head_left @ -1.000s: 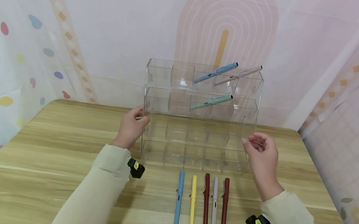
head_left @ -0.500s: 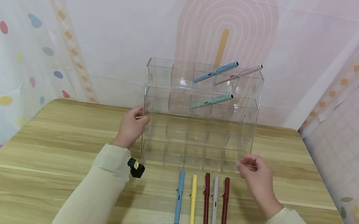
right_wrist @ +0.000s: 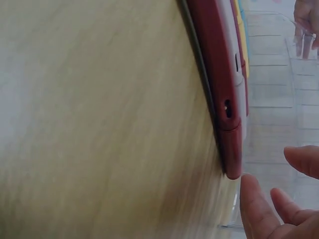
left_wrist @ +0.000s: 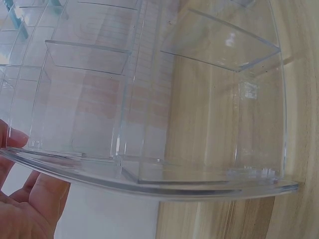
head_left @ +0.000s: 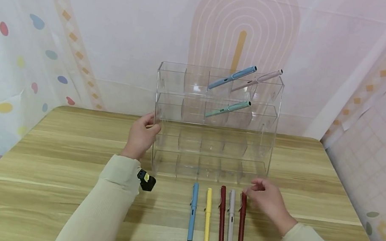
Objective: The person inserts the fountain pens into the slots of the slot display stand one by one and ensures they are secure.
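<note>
The left hand (head_left: pixel 140 139) grips a tiered clear-plastic rack (head_left: pixel 208 166); the right hand (head_left: pixel 269 198), unclenched, is beside the rightmost slender dark-red pen (head_left: pixel 242 224).

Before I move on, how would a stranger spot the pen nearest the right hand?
A clear rack stands on the wooden table, five pens lined up before it. At the row's right end lies this dark red pen; unlike the other dark red pen, it has only one neighbour.
</note>
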Demonstrator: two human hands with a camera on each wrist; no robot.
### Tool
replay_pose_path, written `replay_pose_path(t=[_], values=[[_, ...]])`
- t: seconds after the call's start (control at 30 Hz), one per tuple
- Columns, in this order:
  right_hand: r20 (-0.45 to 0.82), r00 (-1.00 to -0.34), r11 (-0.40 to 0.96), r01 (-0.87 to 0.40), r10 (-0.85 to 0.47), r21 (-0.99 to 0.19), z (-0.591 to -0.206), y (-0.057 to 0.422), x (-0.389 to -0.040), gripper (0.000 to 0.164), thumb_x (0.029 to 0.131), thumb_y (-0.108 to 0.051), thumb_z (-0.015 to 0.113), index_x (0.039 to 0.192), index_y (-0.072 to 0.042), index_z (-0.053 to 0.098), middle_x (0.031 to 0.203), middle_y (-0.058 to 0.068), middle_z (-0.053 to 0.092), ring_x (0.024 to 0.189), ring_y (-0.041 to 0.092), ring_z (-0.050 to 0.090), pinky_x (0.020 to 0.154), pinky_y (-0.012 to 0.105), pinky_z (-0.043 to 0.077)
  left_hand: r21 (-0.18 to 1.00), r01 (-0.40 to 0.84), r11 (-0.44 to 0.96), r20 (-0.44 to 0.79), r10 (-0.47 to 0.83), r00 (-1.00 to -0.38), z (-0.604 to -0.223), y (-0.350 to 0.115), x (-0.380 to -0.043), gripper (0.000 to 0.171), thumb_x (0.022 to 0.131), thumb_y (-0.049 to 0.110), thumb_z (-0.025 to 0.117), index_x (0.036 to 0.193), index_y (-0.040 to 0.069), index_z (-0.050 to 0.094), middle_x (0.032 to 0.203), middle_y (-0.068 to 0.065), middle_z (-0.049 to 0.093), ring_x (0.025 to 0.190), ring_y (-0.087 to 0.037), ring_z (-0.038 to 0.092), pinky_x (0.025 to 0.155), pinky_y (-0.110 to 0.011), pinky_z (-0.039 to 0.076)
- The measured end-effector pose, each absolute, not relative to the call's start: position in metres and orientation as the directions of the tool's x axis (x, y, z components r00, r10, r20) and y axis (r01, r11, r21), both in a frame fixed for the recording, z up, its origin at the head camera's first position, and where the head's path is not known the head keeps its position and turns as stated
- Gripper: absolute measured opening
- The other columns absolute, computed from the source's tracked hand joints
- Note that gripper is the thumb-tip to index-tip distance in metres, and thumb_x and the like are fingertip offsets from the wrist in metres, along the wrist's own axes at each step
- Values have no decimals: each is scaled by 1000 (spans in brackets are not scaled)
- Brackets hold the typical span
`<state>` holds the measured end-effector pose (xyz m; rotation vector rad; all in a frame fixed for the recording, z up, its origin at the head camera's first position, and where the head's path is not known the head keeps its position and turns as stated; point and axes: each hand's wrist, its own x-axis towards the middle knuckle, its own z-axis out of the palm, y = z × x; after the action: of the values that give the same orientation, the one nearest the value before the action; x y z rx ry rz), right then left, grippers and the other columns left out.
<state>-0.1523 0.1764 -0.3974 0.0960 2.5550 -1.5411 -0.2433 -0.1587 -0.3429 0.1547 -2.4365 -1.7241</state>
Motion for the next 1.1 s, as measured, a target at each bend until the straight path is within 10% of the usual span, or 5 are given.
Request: replay_pose_path(t=[0.87,1.1], values=[[-272,-958,700,134,-89,-701,-397,165,-164,49,81,-9,68,120,16,55,121,31,58,72,16,61,63,30,54,947,5,322,60,-161,-985,-347,-161,-247,51,92,5,47,143,10,47,123,-19,53,104,-22,54,70,-20,43],[-271,-959,704,135,-85,-698,-399,165,-167,37,81,-7,70,110,13,60,82,12,65,61,14,56,56,26,50,948,10,319,65,-162,-985,-346,-161,-247,52,91,4,47,143,9,48,124,-20,53,104,-23,54,68,-18,43]])
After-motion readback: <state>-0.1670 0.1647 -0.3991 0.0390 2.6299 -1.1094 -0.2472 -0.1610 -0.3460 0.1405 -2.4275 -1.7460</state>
